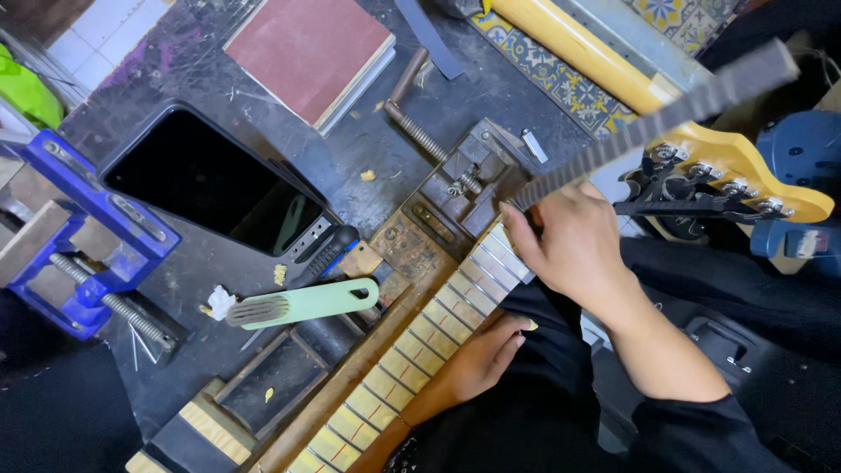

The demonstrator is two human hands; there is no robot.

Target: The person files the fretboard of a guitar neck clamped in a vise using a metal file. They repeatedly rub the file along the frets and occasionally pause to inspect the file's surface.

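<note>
My right hand (574, 241) grips a dark ridged file (653, 123); my left hand (477, 359) lies open against the pale, fretted neck (420, 337).

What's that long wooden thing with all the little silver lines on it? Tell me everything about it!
It is a guitar neck, a long strip of pale, yellowish wood lying slantwise on the dark workbench. Thin metal frets cross it at even steps, and some spaces between them carry small red marks. Its upper end sits by a metal vise. The left hand rests against its edge, and the right hand presses on its top end while holding a long dark file.
</note>
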